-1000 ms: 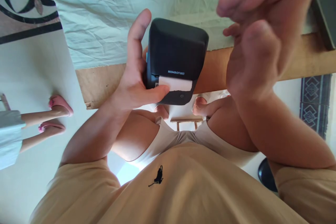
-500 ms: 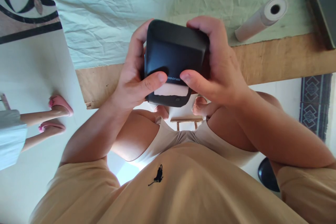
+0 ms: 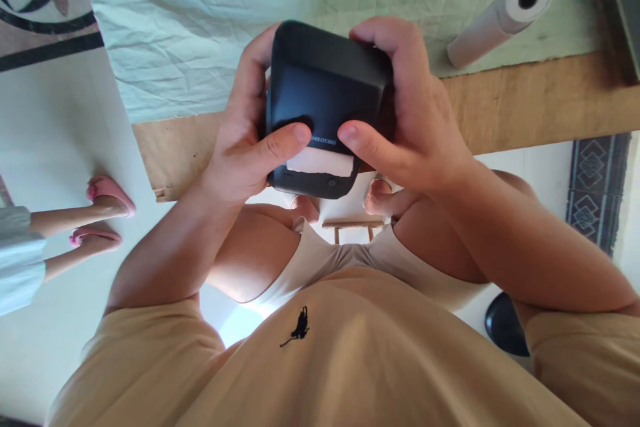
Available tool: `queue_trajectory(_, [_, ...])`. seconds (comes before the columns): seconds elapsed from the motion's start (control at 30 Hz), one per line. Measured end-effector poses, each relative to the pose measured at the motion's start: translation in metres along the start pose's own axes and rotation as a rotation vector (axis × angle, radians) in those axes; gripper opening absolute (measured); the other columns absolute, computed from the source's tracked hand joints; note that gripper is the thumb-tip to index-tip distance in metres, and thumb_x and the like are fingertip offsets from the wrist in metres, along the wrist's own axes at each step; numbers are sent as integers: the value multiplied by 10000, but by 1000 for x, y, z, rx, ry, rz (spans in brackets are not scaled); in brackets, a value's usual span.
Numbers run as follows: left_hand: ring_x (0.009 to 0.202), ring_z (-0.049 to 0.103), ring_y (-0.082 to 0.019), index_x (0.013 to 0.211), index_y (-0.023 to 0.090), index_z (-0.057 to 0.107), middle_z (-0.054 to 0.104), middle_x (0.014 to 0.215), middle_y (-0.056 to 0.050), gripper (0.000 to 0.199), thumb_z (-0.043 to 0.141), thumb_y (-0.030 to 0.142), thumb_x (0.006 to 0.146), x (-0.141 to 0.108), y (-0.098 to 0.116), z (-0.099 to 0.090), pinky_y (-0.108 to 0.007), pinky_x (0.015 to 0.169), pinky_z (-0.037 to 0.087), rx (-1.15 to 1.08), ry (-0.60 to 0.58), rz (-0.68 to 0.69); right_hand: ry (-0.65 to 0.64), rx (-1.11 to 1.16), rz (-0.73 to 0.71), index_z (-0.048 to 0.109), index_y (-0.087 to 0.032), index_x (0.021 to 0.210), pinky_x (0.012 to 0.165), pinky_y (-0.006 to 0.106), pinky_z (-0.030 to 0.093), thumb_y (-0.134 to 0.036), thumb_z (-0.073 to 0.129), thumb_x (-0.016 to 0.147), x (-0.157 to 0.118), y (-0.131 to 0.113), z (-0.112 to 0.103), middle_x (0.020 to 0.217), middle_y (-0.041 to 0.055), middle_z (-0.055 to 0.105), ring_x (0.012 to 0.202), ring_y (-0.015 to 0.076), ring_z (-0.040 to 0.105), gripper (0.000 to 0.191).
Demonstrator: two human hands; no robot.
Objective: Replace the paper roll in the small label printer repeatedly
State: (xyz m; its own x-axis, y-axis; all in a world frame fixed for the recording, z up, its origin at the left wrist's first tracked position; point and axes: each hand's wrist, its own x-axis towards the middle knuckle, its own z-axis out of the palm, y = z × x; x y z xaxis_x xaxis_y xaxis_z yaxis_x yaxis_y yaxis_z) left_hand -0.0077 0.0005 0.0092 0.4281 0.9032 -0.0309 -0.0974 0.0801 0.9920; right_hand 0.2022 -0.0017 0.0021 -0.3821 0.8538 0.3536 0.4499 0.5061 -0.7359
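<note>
Both our hands grip the printer [image 3: 325, 90]

Left hand [image 3: 253, 120] and right hand [image 3: 407, 113] clasp opposite sides, thumbs on top.

Looks like a boxy black device [image 3: 325, 90] with rounded corners and a smooth cover. Bears partly covered pale lettering [image 3: 324, 141], a white paper strip [image 3: 320, 161] just below, then a small round button mark [image 3: 332, 183]. Sits clasped, slightly tilted, between left hand [image 3: 245, 127] and right hand [image 3: 420, 113], near the edge of the counter [image 3: 530, 103].
</note>
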Motion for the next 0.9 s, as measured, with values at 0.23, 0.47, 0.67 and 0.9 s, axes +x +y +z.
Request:
queue_trajectory(0.23, [1252, 552, -253, 1383, 275, 406, 498, 1294, -15, 697, 731, 430, 787, -1, -1, 0, -536, 1143, 396, 56, 8, -4, -35, 24, 5, 384, -178, 1290, 1002, 311, 502, -466, 485, 896, -4, -6, -5, 1336, 88, 523, 1217, 145, 543, 499])
queue_trajectory(0.47, [1330, 503, -294, 1390, 285, 399, 484, 1345, -6, 711, 722, 463, 782, -1, -2, -6, -573, 1183, 336, 109, 16, -26, -112, 42, 33, 328, -191, 1396, 968, 323, 557, -441, 495, 900, -10, -6, -7, 1475, 120, 400, 1281, 202, 525, 580])
queue_trajectory(0.67, [1254, 556, -259, 1361, 275, 419, 511, 1279, -9, 668, 724, 423, 785, -2, -2, -10, -459, 1094, 459, 64, 28, -32, -178, 89, 56, 275, -171, 1451, 925, 276, 583, -413, 506, 903, -13, -6, -7, 1527, 147, 327, 1112, 152, 623, 642])
queue_trajectory(0.9, [1306, 516, -250, 1388, 213, 375, 509, 1272, -4, 628, 597, 269, 803, 1, -3, -12, -477, 1115, 404, 113, 23, -23, -124, 72, 51, 263, -235, 1474, 858, 235, 599, -366, 506, 903, -20, -7, -1, 1535, 118, 345, 1144, 144, 623, 634])
